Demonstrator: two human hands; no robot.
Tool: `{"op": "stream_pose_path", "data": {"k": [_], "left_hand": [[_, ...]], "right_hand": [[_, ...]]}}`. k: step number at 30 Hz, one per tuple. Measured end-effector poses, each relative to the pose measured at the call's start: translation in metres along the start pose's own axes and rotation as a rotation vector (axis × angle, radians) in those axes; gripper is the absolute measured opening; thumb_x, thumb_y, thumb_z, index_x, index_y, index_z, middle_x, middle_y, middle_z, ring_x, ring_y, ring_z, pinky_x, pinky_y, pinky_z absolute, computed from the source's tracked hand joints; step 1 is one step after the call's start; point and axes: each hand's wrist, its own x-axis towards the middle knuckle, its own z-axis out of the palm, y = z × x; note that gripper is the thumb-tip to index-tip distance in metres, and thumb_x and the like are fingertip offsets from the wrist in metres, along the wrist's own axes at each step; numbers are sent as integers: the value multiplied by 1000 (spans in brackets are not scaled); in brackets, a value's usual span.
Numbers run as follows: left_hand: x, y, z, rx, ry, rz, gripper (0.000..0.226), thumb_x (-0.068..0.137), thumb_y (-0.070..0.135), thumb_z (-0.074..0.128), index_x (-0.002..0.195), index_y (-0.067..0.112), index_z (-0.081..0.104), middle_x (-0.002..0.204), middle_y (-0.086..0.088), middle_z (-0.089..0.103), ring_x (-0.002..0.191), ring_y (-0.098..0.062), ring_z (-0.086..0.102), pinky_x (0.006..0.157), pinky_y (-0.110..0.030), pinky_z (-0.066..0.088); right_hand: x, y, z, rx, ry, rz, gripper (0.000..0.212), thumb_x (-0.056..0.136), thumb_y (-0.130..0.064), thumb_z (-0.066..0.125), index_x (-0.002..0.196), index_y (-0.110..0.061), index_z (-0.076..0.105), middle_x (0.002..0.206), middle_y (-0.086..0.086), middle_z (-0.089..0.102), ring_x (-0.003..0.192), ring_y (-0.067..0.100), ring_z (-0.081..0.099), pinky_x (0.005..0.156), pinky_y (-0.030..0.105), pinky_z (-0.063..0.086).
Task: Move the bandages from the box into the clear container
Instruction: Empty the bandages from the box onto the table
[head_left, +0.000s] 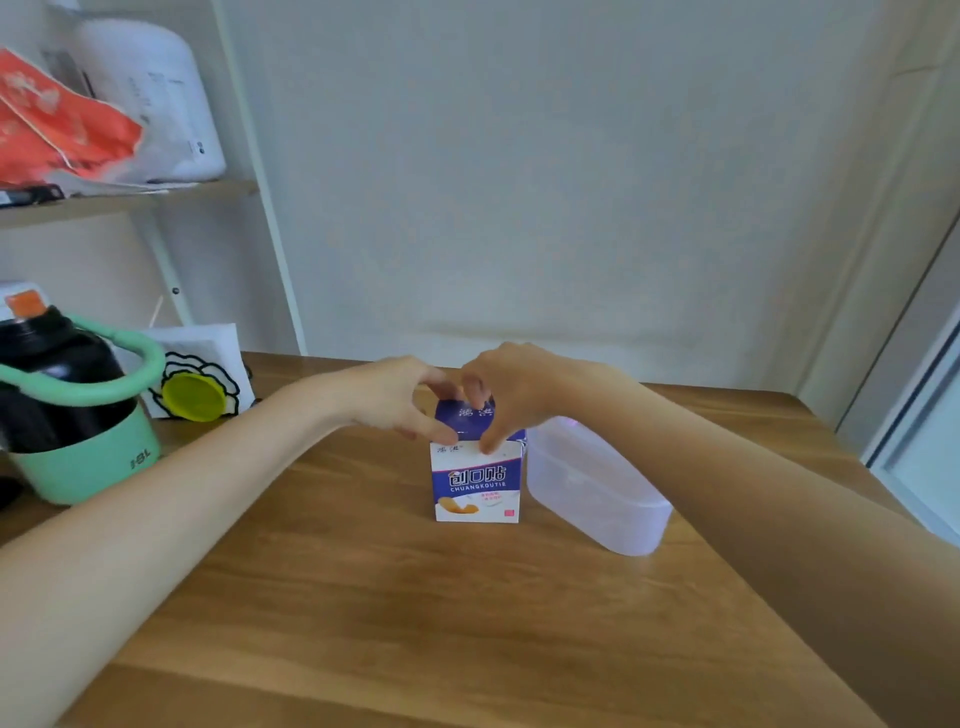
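Both hands sit on top of the box (476, 480), centre of the frame, upright on the wooden table (363, 597), long axis vertical, printed front toward the camera. Left hand (395, 397) comes in from the left, fingers curled over the box's top left edge, thumb and forefinger pinching at the purple flap. Right hand (506, 389) comes from the right, fingers curled down onto the same top, one fingertip pressed on the front upper edge. Both are grasping the box top; neither is free. Flap looks closed or just starting to lift, can't tell which. No bandages visible, presumably inside. Clear container (597, 486) stands touching or just beside the box's right side, lower right of centre, long axis running toward the camera; hard to tell whether it has a lid on. Key relation: the opening is straight under both hands at the top of the box, and the container is on the right-hand side, so the right hand is nearer for the transfer. Judged step: opening the box, task barely begun. Green-handled jug (78, 415) at left edge, well apart.
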Motion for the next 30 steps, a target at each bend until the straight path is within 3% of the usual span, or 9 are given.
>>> {"op": "stream_pose_path", "data": {"k": [5,10,13,15,18,21,23,26,30], "left_hand": [[-1,-5,3,2,48,24,40,71,34,77,106,33,58,108,9,65,90,-18,65,84,-37,51],[-3,-7,6,-29,40,60,57,73,30,77,122,29,50,104,24,55,90,1,60,79,-15,49],[-3,-11,9,-153,31,51,62,71,32,78,122,33,44,115,22,57,102,-3,60,91,-29,51],[-2,-13,11,-217,43,27,71,67,41,76,128,35,38,125,21,53,114,-2,53,101,-31,44],[-1,-12,16,-228,116,-12,89,67,48,72,141,34,24,129,15,50,122,-4,44,102,-27,36],[-3,-9,21,-309,165,-25,83,77,35,71,144,28,21,125,11,53,114,-5,50,94,-22,36],[-6,-7,23,-364,189,-14,80,81,27,69,144,24,19,129,9,53,109,-2,52,91,-17,38],[-14,-6,29,-456,279,26,68,86,18,63,142,23,23,119,13,52,95,7,54,76,-8,44],[-18,-11,46,-516,474,32,38,92,10,52,124,22,34,97,26,56,84,14,54,69,-3,45]], "right_hand": [[6,9,-6,91,-47,10,33,69,-30,79,88,-19,55,108,0,67,87,16,58,69,23,42],[11,29,-17,424,-95,95,20,75,-33,72,86,-19,63,85,-4,67,78,14,58,73,26,46],[15,42,-22,680,-136,137,16,86,-29,61,93,-16,63,87,1,60,80,16,55,83,29,47],[19,45,-19,800,-63,179,16,90,-26,56,98,-12,60,92,6,59,84,20,55,91,36,48],[22,42,-10,603,273,345,25,89,-29,58,102,-9,52,103,13,62,91,27,59,81,35,47],[14,34,-5,353,518,435,36,90,-26,57,114,-3,44,116,14,53,106,30,52,75,30,36],[8,31,-2,308,614,424,21,92,-21,54,103,-6,44,110,15,53,104,32,52,73,32,36],[2,22,5,328,625,340,12,92,-21,51,92,-10,46,88,8,50,95,33,55,68,30,34],[-7,12,15,305,482,279,49,87,-39,59,121,-9,41,115,8,44,97,29,55,83,35,43]]}}
